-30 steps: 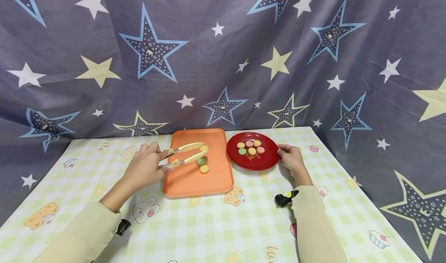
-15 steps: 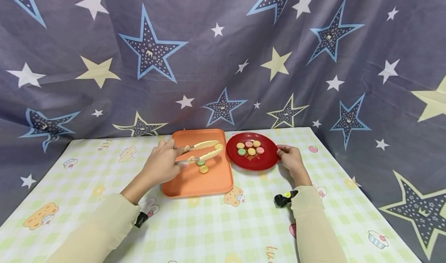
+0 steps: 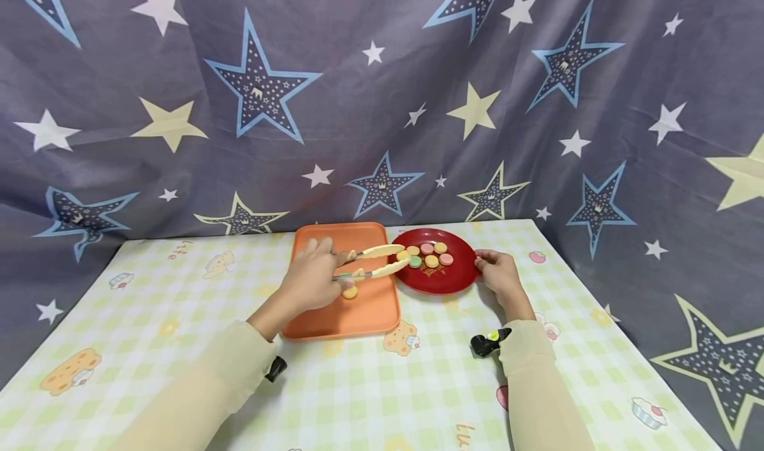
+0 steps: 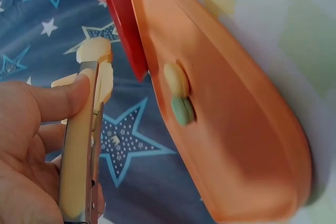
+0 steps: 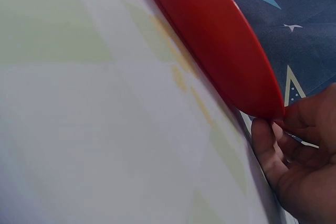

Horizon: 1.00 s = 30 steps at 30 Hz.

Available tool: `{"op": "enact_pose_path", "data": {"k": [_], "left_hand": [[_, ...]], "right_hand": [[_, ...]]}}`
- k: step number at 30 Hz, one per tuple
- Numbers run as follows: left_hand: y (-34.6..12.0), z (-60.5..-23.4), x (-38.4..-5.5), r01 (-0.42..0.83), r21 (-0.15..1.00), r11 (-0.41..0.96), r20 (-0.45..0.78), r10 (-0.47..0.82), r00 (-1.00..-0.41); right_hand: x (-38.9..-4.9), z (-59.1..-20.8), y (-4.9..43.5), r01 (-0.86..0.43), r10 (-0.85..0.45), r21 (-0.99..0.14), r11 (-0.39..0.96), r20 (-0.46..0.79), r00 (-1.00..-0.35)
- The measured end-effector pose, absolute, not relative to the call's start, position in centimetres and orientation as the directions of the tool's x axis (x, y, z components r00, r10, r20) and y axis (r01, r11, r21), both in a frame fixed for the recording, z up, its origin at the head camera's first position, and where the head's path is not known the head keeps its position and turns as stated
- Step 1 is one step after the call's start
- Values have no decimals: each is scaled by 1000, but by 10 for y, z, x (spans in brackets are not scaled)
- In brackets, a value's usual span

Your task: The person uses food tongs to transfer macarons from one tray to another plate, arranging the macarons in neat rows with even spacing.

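My left hand (image 3: 310,277) grips cream-tipped metal tongs (image 3: 383,251), their ends reaching over the left rim of the red plate (image 3: 438,284). Between the tong tips sits a yellow macaron (image 3: 403,255). Several yellow, pink and green macarons lie on the plate, among them a pink macaron (image 3: 445,259). With thumb and fingers my right hand (image 3: 501,275) pinches the plate's right edge; the right wrist view shows this pinch on the rim (image 5: 262,106). On the orange tray (image 3: 340,323), a yellow macaron (image 4: 176,80) touches a green macaron (image 4: 182,110); my left hand hides the green one in the head view.
The tray stands left of the plate, their edges close together. A green-and-white checked tablecloth (image 3: 370,398) with cartoon prints covers the table. Behind it hangs a grey-blue curtain (image 3: 352,60) with stars.
My left hand has moved right with the tongs, carrying a yellow macaron from over the tray to the plate's left side. My right hand and the plate have stayed put.
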<state>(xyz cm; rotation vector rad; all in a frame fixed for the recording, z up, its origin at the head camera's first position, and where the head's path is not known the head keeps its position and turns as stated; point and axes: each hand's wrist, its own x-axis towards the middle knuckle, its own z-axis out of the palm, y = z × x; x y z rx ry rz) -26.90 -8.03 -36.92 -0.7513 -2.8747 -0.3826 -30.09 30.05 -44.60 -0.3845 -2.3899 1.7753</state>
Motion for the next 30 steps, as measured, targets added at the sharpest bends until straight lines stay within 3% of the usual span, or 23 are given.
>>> {"op": "enact_pose_path", "data": {"k": [30], "left_hand": [[-35,-357,-274,508,92,856,46,506,-861]], "right_hand": [[-300,-444,299,134,296,-953,271,-50,-954]]}}
